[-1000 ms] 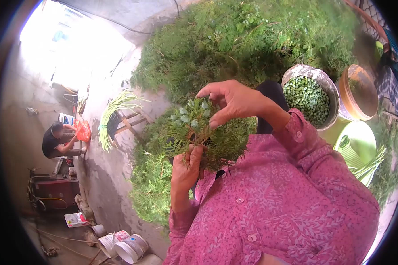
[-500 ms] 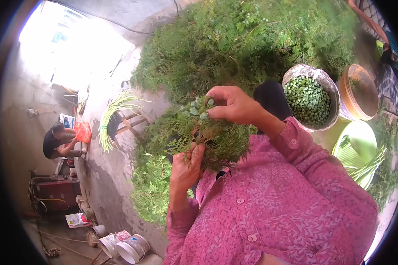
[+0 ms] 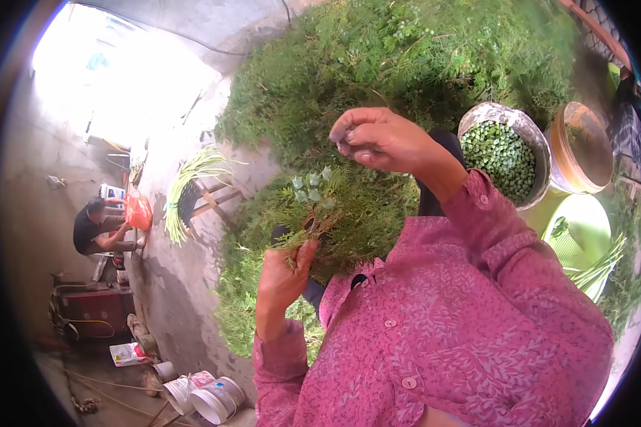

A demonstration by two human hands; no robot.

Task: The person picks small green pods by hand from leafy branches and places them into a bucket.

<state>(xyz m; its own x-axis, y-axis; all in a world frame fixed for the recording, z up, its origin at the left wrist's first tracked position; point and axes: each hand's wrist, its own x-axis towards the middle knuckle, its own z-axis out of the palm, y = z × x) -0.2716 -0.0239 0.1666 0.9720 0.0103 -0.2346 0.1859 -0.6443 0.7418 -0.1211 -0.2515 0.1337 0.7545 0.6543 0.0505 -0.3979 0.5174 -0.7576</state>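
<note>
My left hand (image 3: pixel 283 281) is closed round the stems of a leafy evergreen sprig (image 3: pixel 367 224), with thumb and fingers pressed together. Pale blue-green cones (image 3: pixel 313 186) cluster at the sprig's upper end. Above and to the right, apart from the sprig, my right hand (image 3: pixel 381 140) is closed with fingers curled in. What lies between its fingertips is too small and hidden to make out. To the right of that hand stands a worn bucket (image 3: pixel 542 136) holding many small green cones (image 3: pixel 497 160).
A large heap of evergreen branches (image 3: pixel 399 64) lies ahead. On the right are a tan bucket (image 3: pixel 584 146) and a light green basket (image 3: pixel 584 228). Long green stalks (image 3: pixel 181 188) rest on a wooden stool (image 3: pixel 217 199). A person (image 3: pixel 96 228) crouches far left beside a red bag (image 3: pixel 139 212).
My right hand has moved up, away from the cones on the sprig, and its fingers have curled in. My left hand has shifted slightly left and down, still gripping the sprig.
</note>
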